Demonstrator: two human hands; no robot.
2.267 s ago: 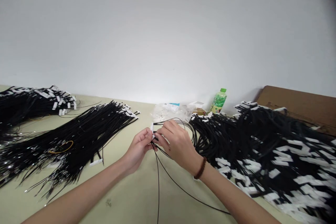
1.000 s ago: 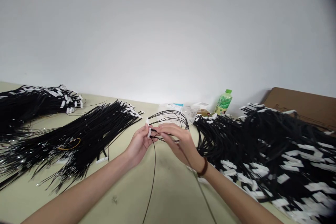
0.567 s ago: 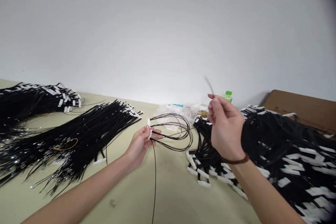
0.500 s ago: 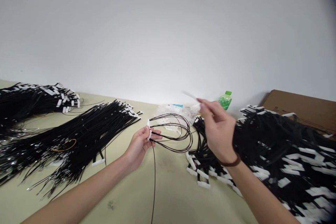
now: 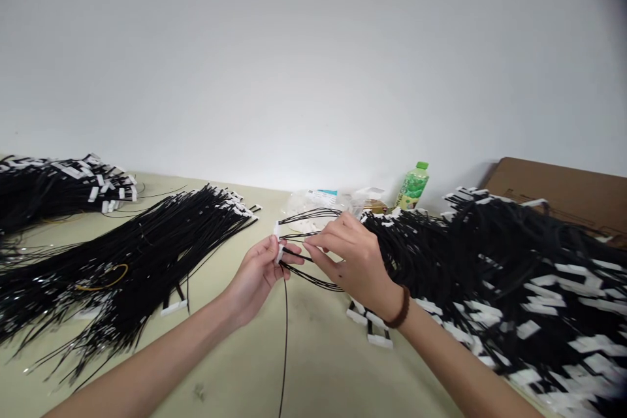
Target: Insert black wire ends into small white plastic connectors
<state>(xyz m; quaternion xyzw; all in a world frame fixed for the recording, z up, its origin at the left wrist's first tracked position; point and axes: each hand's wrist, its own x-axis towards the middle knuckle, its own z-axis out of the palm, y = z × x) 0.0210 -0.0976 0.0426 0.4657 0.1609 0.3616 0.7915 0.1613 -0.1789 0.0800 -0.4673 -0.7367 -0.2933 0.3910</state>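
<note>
Many black cables [image 5: 166, 241] flank the looped wires [image 5: 313, 212], a bottle [image 5: 412, 187] beyond.

From where I stood, the white connectors [image 5: 279, 253] looked like smooth plastic, their black wires [image 5: 298, 255] sheathed in something dull and even. Silvery tips [image 5: 26, 371] glinted like metal. The clear plastic bag [image 5: 306, 204] was crinkled and shiny, the green bottle [image 5: 413, 186] glossy plastic, the brown cardboard [image 5: 548, 186] matt, the wall [image 5: 313, 78] smooth and flat-finished
</note>
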